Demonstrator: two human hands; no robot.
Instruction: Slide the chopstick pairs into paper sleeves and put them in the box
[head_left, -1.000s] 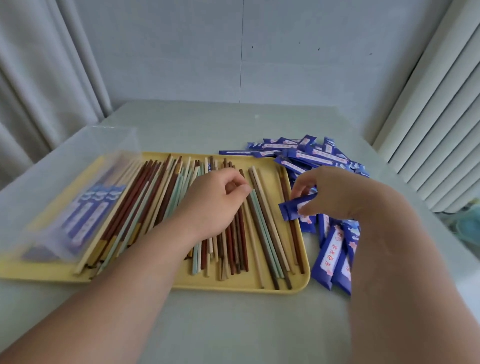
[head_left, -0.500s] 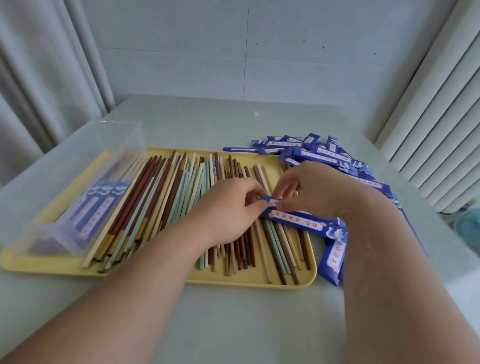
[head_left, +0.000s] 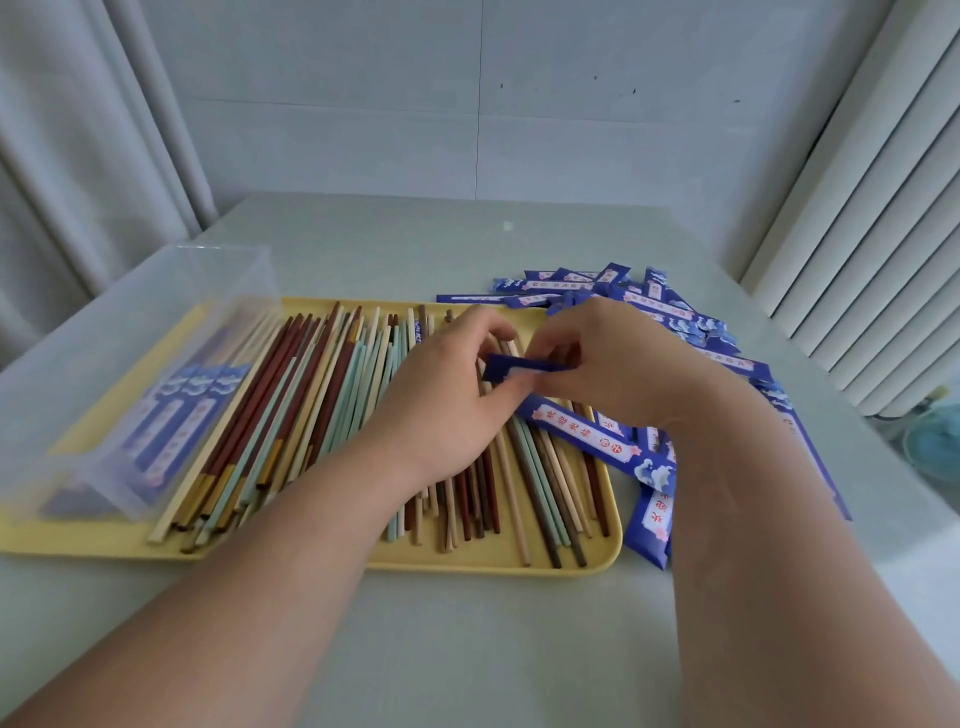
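Note:
A yellow tray (head_left: 493, 558) holds several loose chopsticks (head_left: 322, 415) in brown, red, teal and cream. Over its right half, my left hand (head_left: 447, 395) and my right hand (head_left: 613, 364) both pinch the top end of one blue paper sleeve (head_left: 587, 431), which hangs down to the right over the chopsticks. A clear plastic box (head_left: 119, 364) sits on the tray's left end with a few sleeved pairs (head_left: 182, 415) inside. A heap of blue sleeves (head_left: 670, 312) lies on the table right of the tray.
The grey table (head_left: 415, 649) runs to a wall at the back. Curtains hang on the left and a white ribbed panel (head_left: 857, 234) stands at the right. A pale teal object (head_left: 935, 441) sits at the far right edge.
My right hand has brought one sleeve from the heap over the tray, and my left hand has left the chopsticks to pinch its open end. The camera has tipped slightly.

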